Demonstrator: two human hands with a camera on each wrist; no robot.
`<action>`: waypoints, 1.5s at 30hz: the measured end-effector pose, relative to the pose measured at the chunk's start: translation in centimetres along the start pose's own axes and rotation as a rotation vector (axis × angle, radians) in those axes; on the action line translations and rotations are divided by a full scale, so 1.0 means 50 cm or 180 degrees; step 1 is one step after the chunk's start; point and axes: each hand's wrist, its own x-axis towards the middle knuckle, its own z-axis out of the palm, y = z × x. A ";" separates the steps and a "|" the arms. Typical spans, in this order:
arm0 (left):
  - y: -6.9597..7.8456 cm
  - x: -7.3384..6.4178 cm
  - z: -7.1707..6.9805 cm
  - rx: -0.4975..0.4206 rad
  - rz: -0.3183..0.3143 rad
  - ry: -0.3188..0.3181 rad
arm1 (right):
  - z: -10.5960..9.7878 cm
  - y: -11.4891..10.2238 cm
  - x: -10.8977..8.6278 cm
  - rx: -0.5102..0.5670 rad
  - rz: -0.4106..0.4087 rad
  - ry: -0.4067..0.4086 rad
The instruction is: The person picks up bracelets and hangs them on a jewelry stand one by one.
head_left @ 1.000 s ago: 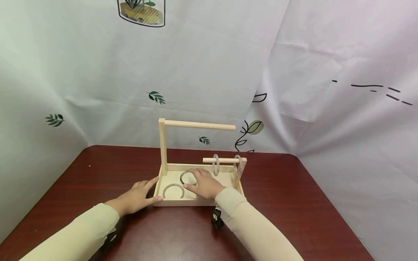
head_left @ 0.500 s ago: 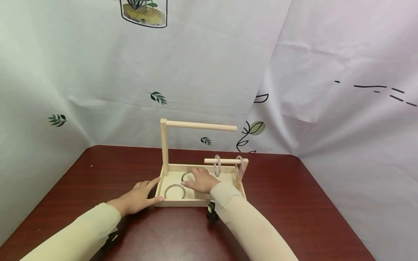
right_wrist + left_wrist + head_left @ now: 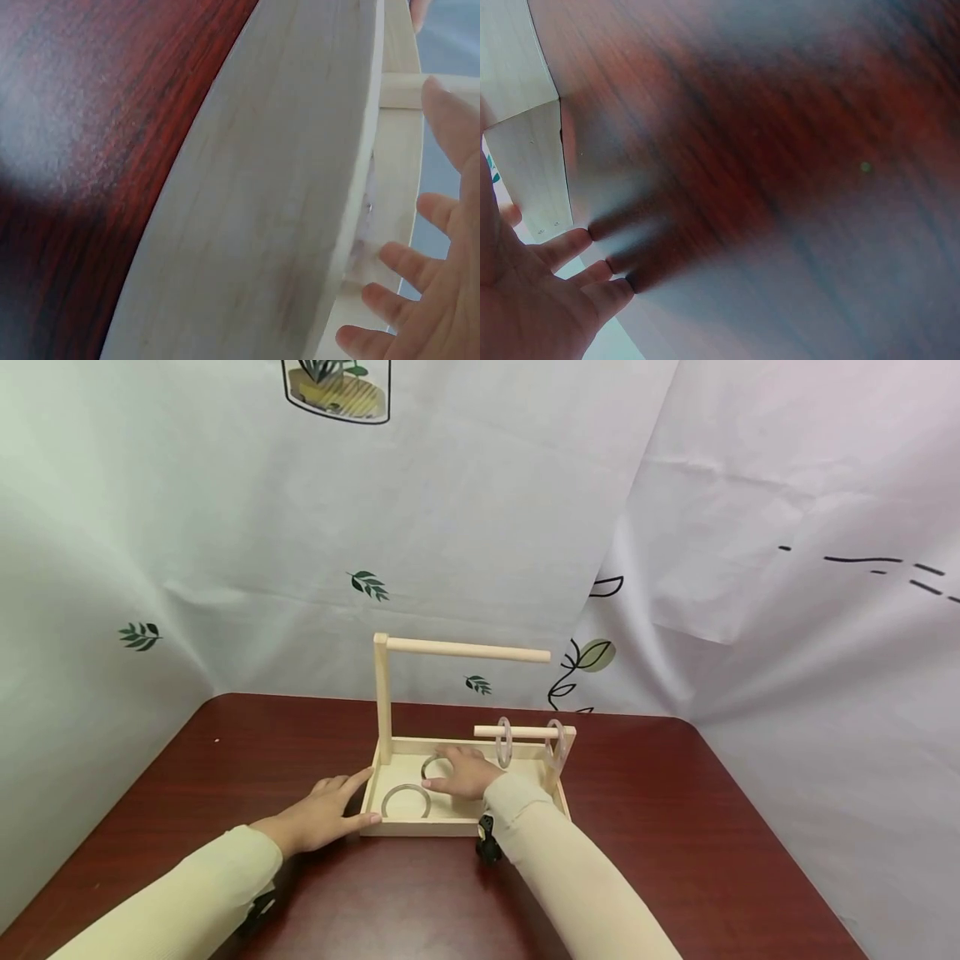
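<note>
A pale wooden tray stand sits on the table. My left hand touches its left end, thumb at the front corner and forefinger along the side rim. In the left wrist view the other fingers spread down beside the wood. Inside the tray lie a darker bangle towards the back and a greyish bangle at front left. My right hand reaches over the darker bangle and hides its right side. The right wrist view shows those fingers spread and loosely extended; that bangle is not visible there.
A long upper bar runs right from a tall post at the tray's left. Two clear bangles hang on the shorter lower bar, just behind my right hand. The dark red table meets a white printed cloth.
My right hand has shifted slightly left over the darker bangle. My left hand stays at the tray's left end. The whole head view has drifted a little.
</note>
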 end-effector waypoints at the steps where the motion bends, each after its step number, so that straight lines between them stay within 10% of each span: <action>1: 0.000 0.000 0.000 0.0006 0.0006 0.0000 | 0.001 0.003 0.002 -0.0008 -0.0009 -0.0012; 45: 0.000 0.003 0.000 -0.0020 0.0030 -0.0015 | 0.044 0.030 0.053 -0.0438 0.0273 0.0331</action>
